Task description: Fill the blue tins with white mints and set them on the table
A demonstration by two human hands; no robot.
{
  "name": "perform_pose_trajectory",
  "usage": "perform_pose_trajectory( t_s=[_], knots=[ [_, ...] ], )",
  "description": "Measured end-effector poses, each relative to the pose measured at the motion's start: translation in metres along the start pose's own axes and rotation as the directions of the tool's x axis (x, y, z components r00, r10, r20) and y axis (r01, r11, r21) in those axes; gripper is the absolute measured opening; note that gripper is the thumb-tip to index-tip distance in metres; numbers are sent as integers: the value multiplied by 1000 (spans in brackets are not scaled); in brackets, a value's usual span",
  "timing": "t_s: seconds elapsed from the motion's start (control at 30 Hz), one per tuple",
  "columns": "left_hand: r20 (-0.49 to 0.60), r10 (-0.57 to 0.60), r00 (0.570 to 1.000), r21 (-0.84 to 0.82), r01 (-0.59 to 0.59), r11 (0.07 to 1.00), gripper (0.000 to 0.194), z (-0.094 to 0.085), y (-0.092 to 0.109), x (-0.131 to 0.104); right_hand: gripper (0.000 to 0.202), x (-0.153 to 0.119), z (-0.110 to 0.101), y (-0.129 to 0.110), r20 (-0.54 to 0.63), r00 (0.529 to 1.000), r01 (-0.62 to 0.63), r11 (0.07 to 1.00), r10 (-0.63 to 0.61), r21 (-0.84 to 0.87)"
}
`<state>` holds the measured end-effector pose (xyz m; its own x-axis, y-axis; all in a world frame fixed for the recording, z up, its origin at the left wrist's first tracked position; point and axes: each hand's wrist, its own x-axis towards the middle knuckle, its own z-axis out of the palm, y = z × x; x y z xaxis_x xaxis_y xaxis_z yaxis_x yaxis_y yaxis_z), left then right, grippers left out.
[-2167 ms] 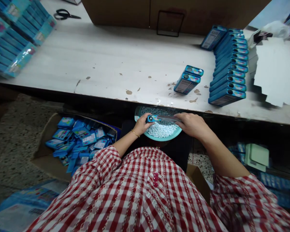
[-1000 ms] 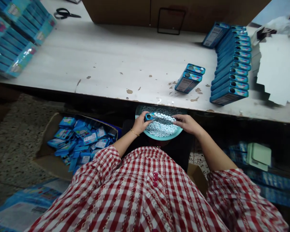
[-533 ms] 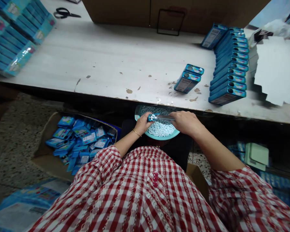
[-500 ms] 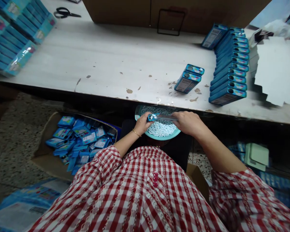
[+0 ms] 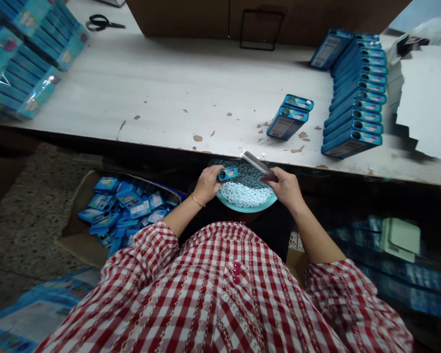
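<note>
I get a dim, cool picture, with soft light paling the white tabletop [image 5: 150,88] and deep darkness below its near edge. In the bowl [image 5: 247,209], the near pellets [image 5: 244,193] catch light while the far ones sit in shade. Hard glare streaks the wrapped packs [image 5: 33,93] at left. My wide lens stretches the edges, and I see smearing on the white sheets [image 5: 426,103] at right. I can't make out the light source.
</note>
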<state>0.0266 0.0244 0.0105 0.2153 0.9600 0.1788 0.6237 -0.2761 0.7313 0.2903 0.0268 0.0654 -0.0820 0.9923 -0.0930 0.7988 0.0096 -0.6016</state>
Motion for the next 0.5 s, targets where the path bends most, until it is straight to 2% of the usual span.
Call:
perform_pose_trajectory(
  t_s=[0.1, 0.2, 0.27, 0.33, 0.4, 0.47, 0.5],
  knots=[
    [-50, -94, 994, -207, 81, 975, 41, -2, 4, -1, 33, 7, 12, -27, 81, 977, 195, 979, -199, 58],
    [-20, -91, 996, -391, 76, 917, 42, 4, 22, -3, 47, 8, 15, -49, 214, 901, 382, 924, -379, 27],
    [-17, -79, 997, -508, 60, 859, 49, 7, 35, -4, 48, 7, 7, -55, 250, 863, 457, 889, -439, -15],
    [-55, -110, 992, -603, 55, 796, 64, 5, 41, -5, 48, 11, -12, -55, 208, 867, 476, 877, -454, -70],
    [-125, -186, 975, -652, 60, 756, 75, -4, 32, -8, 49, 22, -37, -48, 88, 901, 434, 887, -426, -157],
    [-227, -294, 929, -650, 80, 755, 69, -16, 7, -14, 48, 37, -62, -37, -55, 921, 358, 895, -385, -266],
    [-293, -360, 886, -639, 99, 763, 62, -22, -11, -20, 46, 46, -72, -30, -123, 921, 315, 891, -370, -327]
  ],
)
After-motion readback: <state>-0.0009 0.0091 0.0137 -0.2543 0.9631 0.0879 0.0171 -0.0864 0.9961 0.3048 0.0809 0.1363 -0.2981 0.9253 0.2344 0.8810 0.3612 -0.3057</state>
